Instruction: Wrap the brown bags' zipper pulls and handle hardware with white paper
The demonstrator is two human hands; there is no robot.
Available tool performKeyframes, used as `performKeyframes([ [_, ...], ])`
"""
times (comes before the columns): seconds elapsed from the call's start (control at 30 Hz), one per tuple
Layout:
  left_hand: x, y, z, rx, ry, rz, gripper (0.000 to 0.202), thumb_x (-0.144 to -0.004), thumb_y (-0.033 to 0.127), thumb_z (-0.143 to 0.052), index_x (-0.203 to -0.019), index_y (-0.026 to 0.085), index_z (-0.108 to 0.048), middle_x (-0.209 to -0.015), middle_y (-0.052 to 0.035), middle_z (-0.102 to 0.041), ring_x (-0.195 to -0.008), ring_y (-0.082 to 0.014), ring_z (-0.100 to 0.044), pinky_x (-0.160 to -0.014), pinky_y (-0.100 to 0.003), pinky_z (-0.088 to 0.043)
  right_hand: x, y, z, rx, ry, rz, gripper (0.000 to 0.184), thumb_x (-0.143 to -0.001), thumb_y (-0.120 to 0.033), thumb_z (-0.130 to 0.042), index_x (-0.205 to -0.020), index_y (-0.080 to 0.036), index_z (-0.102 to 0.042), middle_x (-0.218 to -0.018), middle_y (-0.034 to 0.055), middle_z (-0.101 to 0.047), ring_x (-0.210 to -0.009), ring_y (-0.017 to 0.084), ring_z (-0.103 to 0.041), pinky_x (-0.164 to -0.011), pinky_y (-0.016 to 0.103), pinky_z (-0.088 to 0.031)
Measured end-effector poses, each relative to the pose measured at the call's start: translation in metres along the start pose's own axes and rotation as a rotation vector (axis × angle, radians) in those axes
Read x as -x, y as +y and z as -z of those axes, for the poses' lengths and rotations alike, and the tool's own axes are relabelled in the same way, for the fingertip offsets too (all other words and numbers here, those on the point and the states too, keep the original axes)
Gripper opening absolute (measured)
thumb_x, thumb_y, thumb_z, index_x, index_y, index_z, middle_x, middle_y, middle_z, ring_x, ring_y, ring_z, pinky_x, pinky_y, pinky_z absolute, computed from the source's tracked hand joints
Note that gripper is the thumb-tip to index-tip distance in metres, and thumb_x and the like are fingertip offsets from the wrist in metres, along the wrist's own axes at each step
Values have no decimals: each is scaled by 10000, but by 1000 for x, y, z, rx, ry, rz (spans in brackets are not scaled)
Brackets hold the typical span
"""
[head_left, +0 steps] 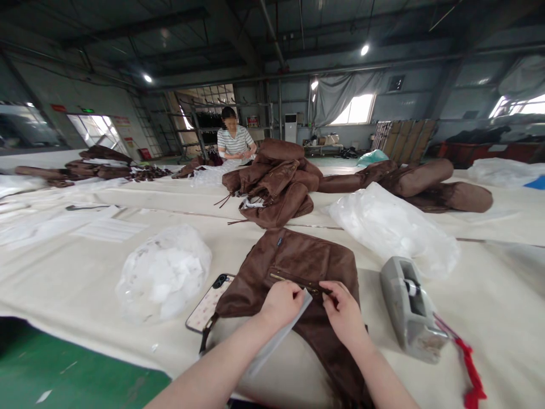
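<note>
Brown bag (313, 250), leather-like | probably soft, floppy, light; best held beside its zip (279, 276) | left hand's (281, 304) grip pinches pale strip (288, 326); right hand's (344, 312), unclear.

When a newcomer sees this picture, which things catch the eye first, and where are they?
The eye would probably fall on the brown bag at lower centre, with the left hand and right hand near its zipper. Next come the heap of brown bags behind it and the grey tape dispenser to its right.
</note>
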State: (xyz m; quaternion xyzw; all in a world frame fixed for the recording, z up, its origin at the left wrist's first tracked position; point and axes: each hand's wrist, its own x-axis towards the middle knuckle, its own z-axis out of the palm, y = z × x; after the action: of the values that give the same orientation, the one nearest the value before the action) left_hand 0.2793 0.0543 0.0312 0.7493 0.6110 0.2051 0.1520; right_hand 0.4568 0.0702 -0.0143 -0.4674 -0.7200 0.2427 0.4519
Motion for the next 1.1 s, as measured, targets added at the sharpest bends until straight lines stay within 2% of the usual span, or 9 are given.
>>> performKeyframes([
  [0.2, -8, 17, -4, -43, 59, 33, 321, -883, 271, -449, -705, 168, -695, -780, -76, -683, -779, -186, -605, -716, -287, -409, -2, 3, 0, -30, 2, -17, 205, -825, -252, -490, -946, -215, -651, -939, 68, -667, -897, 230, -627, -855, 383, -497],
  [0.27, -5, 19, -5, -55, 78, 42, 323, -891, 272, -437, -719, 169, -691, -787, -79, -678, -779, -184, -603, -720, -289, -407, -1, 2, 0, -55, 0, -64, 211, -834, -291, -495, -947, -214, -656, -935, 70, -676, -874, 235, -637, -836, 384, -504],
  [0.4, 4, 13, -8, -7, 94, 35, 319, -893, 352, -457, -746, 180, -682, -793, -68, -683, -768, -185, -602, -703, -288, -389, 1, 1, -1, -111, -14, -184, 244, -839, -349, -501, -957, -206, -660, -932, 78, -688, -738, 221, -649, -711, 361, -527],
  [0.53, 8, 4, -11, 28, 52, 72, 346, -871, 409, -479, -719, 180, -689, -740, -48, -681, -695, -171, -590, -643, -278, -352, 0, -3, -1, -123, -16, -207, 220, -830, -360, -518, -908, -211, -660, -867, 62, -697, -637, 196, -636, -617, 322, -512],
  [0.63, 4, 0, -13, 93, -15, 79, 350, -869, 386, -466, -709, 186, -705, -708, -30, -682, -662, -155, -580, -609, -267, -329, 0, -10, -2, -123, -113, -328, 216, -837, -398, -527, -771, -216, -624, -685, 25, -669, -501, 159, -602, -503, 275, -465],
  [0.73, -1, 0, -14, 147, -19, 90, 348, -865, 373, -465, -701, 193, -713, -692, -21, -684, -648, -149, -577, -596, -260, -322, 2, -16, -5, -129, -245, -462, 306, -848, -417, -518, -629, -204, -547, -502, -2, -598, -347, 121, -540, -363, 222, -362],
  [0.87, -7, 4, -13, 156, 25, 110, 355, -879, 367, -444, -729, 193, -715, -752, -32, -702, -705, -160, -596, -630, -254, -351, 6, -21, -13, -217, -346, -556, 274, -861, -424, -491, -752, -182, -559, -521, 9, -628, -304, 118, -534, -267, 181, -280],
  [0.97, -12, 6, -12, 96, 13, 157, 292, -867, 301, -467, -733, 179, -696, -782, -44, -700, -759, -169, -606, -651, -248, -369, 5, -20, -22, -319, -385, -632, 300, -864, -450, -473, -859, -161, -548, -544, 6, -635, -302, 116, -534, -252, 171, -291],
  [1.1, -15, 7, -15, -19, 0, 164, 221, -860, 228, -490, -738, 173, -666, -785, -42, -669, -772, -170, -609, -666, -250, -396, -2, -14, -31, -439, -351, -683, 406, -851, -519, -449, -875, -133, -574, -556, 14, -639, -289, 86, -485, -266, 173, -306],
])
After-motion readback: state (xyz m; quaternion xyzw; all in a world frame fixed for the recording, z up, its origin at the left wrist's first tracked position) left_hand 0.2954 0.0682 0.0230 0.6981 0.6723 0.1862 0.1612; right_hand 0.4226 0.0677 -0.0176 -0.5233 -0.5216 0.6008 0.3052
